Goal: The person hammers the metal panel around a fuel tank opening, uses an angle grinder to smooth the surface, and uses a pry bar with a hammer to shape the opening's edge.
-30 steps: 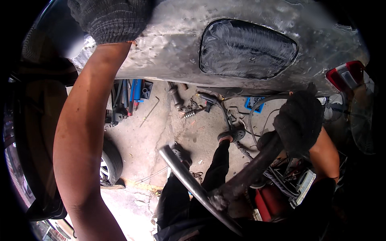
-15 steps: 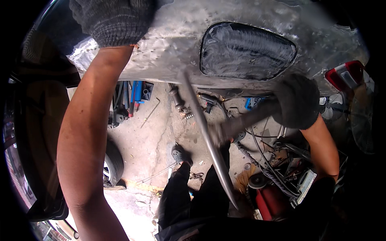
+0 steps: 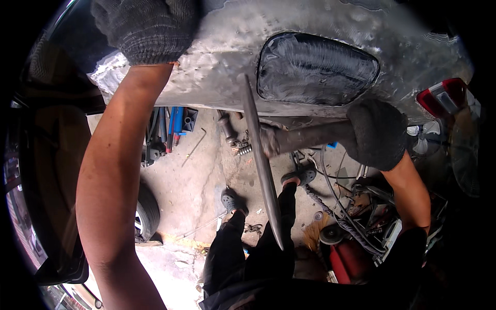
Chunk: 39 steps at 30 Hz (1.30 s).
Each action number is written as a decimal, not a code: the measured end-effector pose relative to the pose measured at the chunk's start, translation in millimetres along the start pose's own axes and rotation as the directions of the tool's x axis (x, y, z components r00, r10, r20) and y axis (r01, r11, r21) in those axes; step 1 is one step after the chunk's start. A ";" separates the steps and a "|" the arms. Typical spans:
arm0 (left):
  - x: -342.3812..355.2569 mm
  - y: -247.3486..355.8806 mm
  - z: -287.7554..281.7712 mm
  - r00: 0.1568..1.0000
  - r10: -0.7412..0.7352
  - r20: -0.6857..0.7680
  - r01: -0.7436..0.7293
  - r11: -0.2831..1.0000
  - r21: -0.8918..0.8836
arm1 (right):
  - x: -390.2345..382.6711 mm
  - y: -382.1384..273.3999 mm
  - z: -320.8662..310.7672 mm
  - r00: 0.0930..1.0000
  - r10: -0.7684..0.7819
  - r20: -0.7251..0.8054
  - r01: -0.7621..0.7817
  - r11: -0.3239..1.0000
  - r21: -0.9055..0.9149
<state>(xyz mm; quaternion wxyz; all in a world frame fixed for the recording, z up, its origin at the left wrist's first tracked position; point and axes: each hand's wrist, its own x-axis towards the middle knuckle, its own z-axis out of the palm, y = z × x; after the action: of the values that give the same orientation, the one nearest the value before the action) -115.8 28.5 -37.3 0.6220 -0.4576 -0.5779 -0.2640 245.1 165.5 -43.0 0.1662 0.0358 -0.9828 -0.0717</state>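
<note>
My right hand, in a dark knit glove, is wrapped round the handle of a body hammer. The hammer's long, slim metal head tapers to a point at its lower end. Its upper end shows in front of the lower edge of a bare, dented grey car panel; I cannot tell whether it touches. At the upper left, my left hand, gloved alike, is at the panel, its fingers mostly cut off by the picture's edge. A dark fuel flap with scuffed paint is set in the panel.
A red and white tail light sits at the panel's right. Below lie blue and red tools, a bent rod and a coil-over shock absorber. A wheel stands left; cables, an angle grinder and a broom crowd the right.
The hammer has swung up a little and its head has turned more upright, its lower point shifting left and up. My left hand has stayed nearly in place.
</note>
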 end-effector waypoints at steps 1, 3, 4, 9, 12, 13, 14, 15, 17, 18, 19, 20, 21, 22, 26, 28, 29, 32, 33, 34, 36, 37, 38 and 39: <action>0.2 1.6 -3.2 1.000 -0.015 0.019 0.015 1.000 -0.004 | -1.2 -2.7 -1.0 0.998 -0.044 -0.046 0.047 0.998 0.047; 3.0 6.0 -10.5 0.995 -0.054 0.079 0.053 0.999 0.004 | 0.9 -7.5 -5.1 1.000 -0.004 0.003 0.004 0.993 0.120; 5.5 8.4 -14.2 0.990 -0.074 0.116 0.073 0.997 0.016 | 2.9 -10.4 -3.3 0.998 0.063 0.021 -0.065 0.994 0.087; 10.1 20.6 -15.3 0.962 -0.226 0.151 0.233 0.972 -0.028 | -31.7 -64.5 -7.5 0.937 0.328 0.119 -0.349 0.880 0.322; 10.6 24.7 -23.6 0.940 -0.276 0.200 0.286 0.958 -0.021 | -103.0 -146.5 -3.8 0.885 0.403 0.234 -0.462 0.696 0.549; 13.3 33.9 -29.5 0.923 -0.273 0.269 0.317 0.939 -0.133 | -127.9 -188.0 -11.0 0.837 0.476 0.270 -0.545 0.679 0.492; -2.3 23.8 -39.7 0.914 -0.246 0.322 0.297 0.947 -0.120 | -143.9 -220.5 -19.0 0.675 0.599 0.431 -0.728 0.446 0.520; -11.5 34.5 -47.6 0.888 -0.244 0.390 0.309 0.944 -0.113 | -166.8 -250.9 -32.0 0.594 0.632 0.498 -0.800 0.396 0.452; -27.4 46.3 -68.1 0.834 -0.203 0.512 0.294 0.950 -0.103 | -212.7 -308.1 -52.5 0.430 0.659 0.617 -0.902 0.295 0.314; -32.5 49.2 -73.8 0.811 -0.211 0.545 0.321 0.940 -0.113 | -238.0 -332.6 -59.0 0.434 0.605 0.668 -0.888 0.413 0.203; -35.7 53.8 -78.2 0.786 -0.215 0.579 0.350 0.928 -0.131 | -271.8 -357.6 -60.9 0.416 0.556 0.719 -0.849 0.521 0.088; -37.6 57.2 -82.0 0.762 -0.220 0.609 0.378 0.914 -0.143 | -299.2 -377.1 -67.6 0.425 0.582 0.693 -0.846 0.529 0.075; -37.3 58.8 -83.3 0.761 -0.213 0.613 0.364 0.922 -0.131 | -323.8 -393.8 -74.3 0.432 0.608 0.666 -0.843 0.534 0.060; -37.1 58.9 -83.4 0.764 -0.207 0.611 0.358 0.924 -0.134 | -341.2 -404.8 -78.5 0.436 0.633 0.640 -0.843 0.536 0.044; -31.4 69.9 -85.9 0.689 -0.234 0.686 0.392 0.916 -0.081 | -378.8 -425.4 -82.7 0.279 0.789 0.548 -0.930 0.364 -0.050; -17.5 88.4 -88.8 0.565 -0.297 0.770 0.481 0.876 -0.015 | -382.7 -427.1 -65.8 0.136 0.852 0.506 -0.979 0.195 -0.064; -12.8 93.3 -89.0 0.527 -0.314 0.790 0.503 0.864 0.007 | -381.8 -428.0 -53.6 -0.032 0.876 0.481 -0.994 -0.080 0.079; -13.5 94.7 -93.2 0.428 -0.367 0.826 0.517 0.849 0.110 | -338.3 -386.6 -48.1 0.304 0.856 0.419 -0.951 0.297 0.084; -16.5 82.3 -99.8 0.417 -0.399 0.817 0.480 0.859 0.175 | -320.9 -363.6 -39.1 0.327 0.817 0.474 -0.944 0.302 0.130; -19.8 92.6 -91.5 0.397 -0.391 0.830 0.482 0.859 0.174 | -311.5 -354.9 -43.4 0.280 0.806 0.521 -0.959 0.262 0.110; -5.8 102.0 -89.0 0.403 -0.383 0.831 0.532 0.837 0.127 | -311.7 -326.4 -27.4 0.359 0.758 0.545 -0.932 0.256 0.258; 1.0 107.4 -88.8 0.405 -0.367 0.838 0.550 0.830 0.097 | -299.8 -309.8 -32.5 0.429 0.739 0.519 -0.900 0.301 0.316; -4.2 105.8 -88.4 0.374 -0.383 0.845 0.517 0.842 0.153 | -290.1 -295.7 -33.2 0.495 0.720 0.487 -0.863 0.343 0.369; -9.0 97.2 -95.9 0.359 -0.398 0.844 0.496 0.848 0.189 | -285.5 -276.5 -26.5 0.529 0.633 0.565 -0.848 0.418 0.325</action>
<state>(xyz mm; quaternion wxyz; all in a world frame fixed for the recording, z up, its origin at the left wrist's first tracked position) 11.6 -14.3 -63.3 0.1306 -0.3812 -0.8959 -0.1871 535.7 -84.0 -152.3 -0.0197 -0.3768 -0.8757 0.3012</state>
